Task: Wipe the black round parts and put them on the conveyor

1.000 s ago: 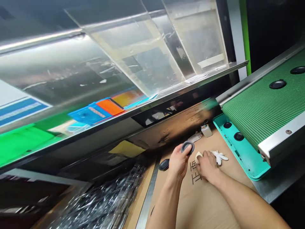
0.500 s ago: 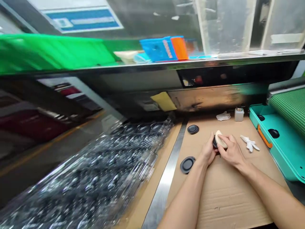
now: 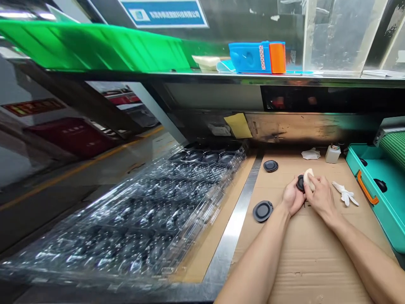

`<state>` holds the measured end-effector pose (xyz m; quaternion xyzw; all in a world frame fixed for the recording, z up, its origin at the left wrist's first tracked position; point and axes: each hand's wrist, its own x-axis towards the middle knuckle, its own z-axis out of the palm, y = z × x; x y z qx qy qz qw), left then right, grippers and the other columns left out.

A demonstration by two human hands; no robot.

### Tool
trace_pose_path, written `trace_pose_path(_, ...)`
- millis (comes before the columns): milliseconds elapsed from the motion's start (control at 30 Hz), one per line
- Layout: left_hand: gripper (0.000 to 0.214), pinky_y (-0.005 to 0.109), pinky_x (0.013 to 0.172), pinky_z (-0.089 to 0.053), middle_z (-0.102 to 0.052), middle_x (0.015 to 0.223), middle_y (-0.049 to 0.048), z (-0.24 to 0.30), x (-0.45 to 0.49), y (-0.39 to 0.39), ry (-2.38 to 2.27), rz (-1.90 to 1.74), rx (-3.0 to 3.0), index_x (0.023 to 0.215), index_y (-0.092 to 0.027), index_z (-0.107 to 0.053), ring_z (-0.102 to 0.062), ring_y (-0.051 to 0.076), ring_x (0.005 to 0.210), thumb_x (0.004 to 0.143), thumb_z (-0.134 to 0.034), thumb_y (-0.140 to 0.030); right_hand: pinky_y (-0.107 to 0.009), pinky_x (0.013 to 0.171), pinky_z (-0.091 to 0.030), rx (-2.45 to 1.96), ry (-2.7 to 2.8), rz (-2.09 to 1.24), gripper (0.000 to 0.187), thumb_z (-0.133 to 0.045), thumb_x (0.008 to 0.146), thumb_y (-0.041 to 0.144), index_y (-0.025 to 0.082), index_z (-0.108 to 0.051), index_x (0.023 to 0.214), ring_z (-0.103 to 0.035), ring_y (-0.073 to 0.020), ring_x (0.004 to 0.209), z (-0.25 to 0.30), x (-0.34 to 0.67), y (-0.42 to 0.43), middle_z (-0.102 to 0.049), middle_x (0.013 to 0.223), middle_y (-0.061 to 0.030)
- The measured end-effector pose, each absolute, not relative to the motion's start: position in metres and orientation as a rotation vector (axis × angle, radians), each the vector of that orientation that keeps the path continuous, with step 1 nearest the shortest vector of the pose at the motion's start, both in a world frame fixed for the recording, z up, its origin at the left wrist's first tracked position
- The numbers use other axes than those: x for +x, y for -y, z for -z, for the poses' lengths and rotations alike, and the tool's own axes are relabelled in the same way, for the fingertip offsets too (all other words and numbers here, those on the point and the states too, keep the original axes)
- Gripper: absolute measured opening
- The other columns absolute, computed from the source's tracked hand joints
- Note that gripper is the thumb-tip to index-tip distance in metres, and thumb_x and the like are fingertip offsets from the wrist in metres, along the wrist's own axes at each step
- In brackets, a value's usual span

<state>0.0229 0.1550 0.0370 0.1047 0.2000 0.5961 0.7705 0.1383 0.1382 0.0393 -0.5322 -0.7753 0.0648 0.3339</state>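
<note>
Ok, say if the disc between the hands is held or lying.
Held: the left hand cups the dark disc, the right hand pressing a cream sponge on it.

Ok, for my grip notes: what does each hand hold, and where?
The left hand grips a dark round disc by its rim; the right hand pinches a cream pad against its face.

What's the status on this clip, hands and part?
Left hand gripping a dark round disc. Right hand pressing a cream pad onto it. Second disc on the cardboard beside left hand, not touching.
</note>
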Motion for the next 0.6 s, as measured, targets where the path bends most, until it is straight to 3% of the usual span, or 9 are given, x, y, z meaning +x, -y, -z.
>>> trace_pose_path(133, 0.034, 0.042, 0.107, -0.047, -0.067, 0.122, 0.0142, -0.035, 0.025, -0.157, -0.449, -1.253, 0.209, 0.111, -0.014, -0.064, -0.064, 0.026, 0.115, 0.101, -0.04, -0.037, -0.03, 0.073, -0.047, -1.337, 2.103, -0.16, 0.042, -0.051, 0.094, 0.037, 0.026, -0.061, 0.134, -0.055, -0.0214, 0.09, -0.04, 0.139, -0.142, -0.054, 0.105, -0.0104)
trace_pose_path(267, 0.04, 0.044, 0.108, -0.046, -0.069, 0.119, 0.0171, -0.035, 0.026, -0.156, -0.454, -1.24, 0.261, 0.11, -0.01, -0.066, -0.063, 0.027, 0.117, 0.102, -0.036, -0.035, -0.03, 0.076, -0.047, -1.503, 2.033, -0.157, 0.039, -0.05, 0.094, 0.033, 0.023, -0.064, 0.129, -0.056, -0.0215, 0.089, -0.043, 0.138, -0.135, -0.055, 0.1, -0.0102)
trace_pose_path(400, 0.04, 0.044, 0.108, -0.046, -0.069, 0.119, 0.0168, -0.037, 0.025, -0.153, -0.506, -1.229, 0.233, 0.108, -0.01, -0.067, -0.063, 0.027, 0.117, 0.102, -0.037, -0.036, -0.029, 0.075, -0.045, -1.425, 2.161, -0.19, 0.041, -0.055, 0.091, 0.033, 0.029, -0.061, 0.132, -0.056, -0.0216, 0.093, -0.047, 0.141, -0.137, -0.055, 0.11, -0.0099)
trace_pose_path(500, 0.039, 0.042, 0.107, -0.047, -0.07, 0.117, 0.0159, -0.039, 0.029, -0.153, -0.552, -1.262, 0.272, 0.111, -0.009, -0.066, -0.063, 0.025, 0.116, 0.102, -0.036, -0.032, -0.031, 0.08, -0.045, -1.586, 2.034, -0.203, 0.037, -0.053, 0.092, 0.032, 0.026, -0.063, 0.128, -0.056, -0.0225, 0.093, -0.047, 0.149, -0.147, -0.056, 0.102, -0.0095)
trace_pose_path(600, 0.037, 0.04, 0.104, -0.049, -0.072, 0.109, 0.0141, -0.041, 0.031, -0.153, -0.58, -1.313, 0.266, 0.106, -0.01, -0.067, -0.065, 0.024, 0.112, 0.102, -0.036, -0.03, -0.033, 0.086, -0.045, -1.518, 1.991, -0.305, 0.048, -0.059, 0.088, 0.029, 0.024, -0.056, 0.135, -0.056, -0.023, 0.097, -0.046, 0.158, -0.151, -0.056, 0.106, -0.0092)
